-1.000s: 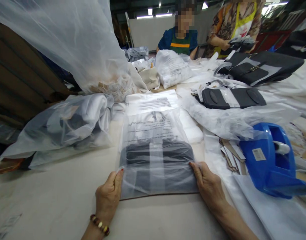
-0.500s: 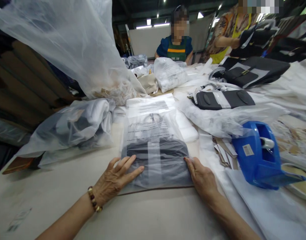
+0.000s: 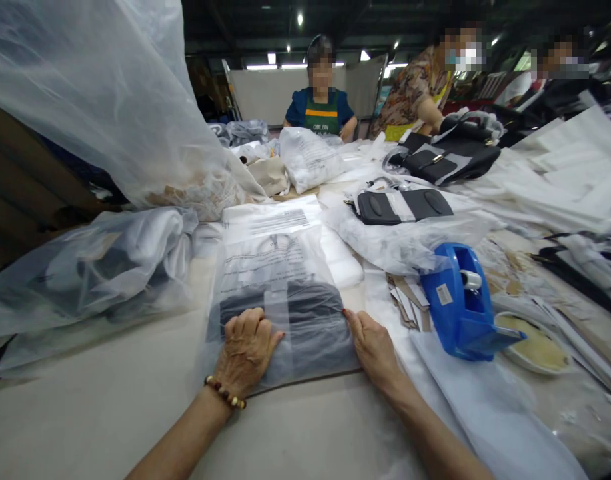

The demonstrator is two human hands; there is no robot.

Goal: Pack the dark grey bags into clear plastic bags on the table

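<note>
Head view, largest first: pale worktable (image 3: 85,427), buried in packing clutter. Far left, huge clear plastic sack (image 3: 100,100) draped over the edge; below it a bagged bundle of light cloth (image 3: 95,267). Across the table, co-workers' sleeves and aprons, busy with a dark handbag (image 3: 445,157) and another flat dark piece (image 3: 402,205) on loose film. Centre, frosted poly bag (image 3: 280,300) with printed warning text, lying flat on the table, dark folded item inside at its near end. To its right, blue tape dispenser (image 3: 460,313), scraps of card beside it.

Left hand (image 3: 248,347) now curled, knuckles raised, pressing down on top of the bag's near-left part; a second ago pinching the left edge, half a second ago spread flat with fingers out. Right hand (image 3: 372,347) flat and open as before, fingertips resting against the bag's right edge, gripping nothing. Bag itself barely shifted. Judged from that: smoothing and pressing air out, contents settled against the near end, bag's far mouth unsealed as far as visible.
</note>
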